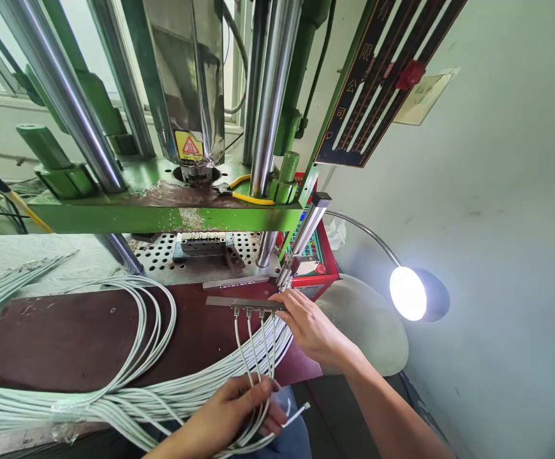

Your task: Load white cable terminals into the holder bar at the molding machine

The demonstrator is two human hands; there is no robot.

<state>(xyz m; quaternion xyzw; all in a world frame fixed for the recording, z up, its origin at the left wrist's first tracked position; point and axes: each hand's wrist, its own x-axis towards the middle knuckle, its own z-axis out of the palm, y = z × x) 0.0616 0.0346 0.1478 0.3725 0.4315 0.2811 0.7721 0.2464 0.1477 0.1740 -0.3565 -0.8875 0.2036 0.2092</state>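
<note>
Four thin white cables (251, 335) lie gripped in the left hand (236, 403) (partly hidden behind them), their small plugs (249, 313) lined along a flat grey metal bar (239, 303) whose right end the right hand (309, 322) pinches and covers, before a green steel press (162, 219) cut off above.

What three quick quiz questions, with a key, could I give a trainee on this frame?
1. Which hand holds the metal bar, and which the white cables?
2. True or false: the lamp is lit.
3. What colour are the handles of the pliers lying on the green press? a) red b) yellow c) blue

Key: 1. The right hand holds the bar, the left hand the cables. 2. True. 3. b
</note>
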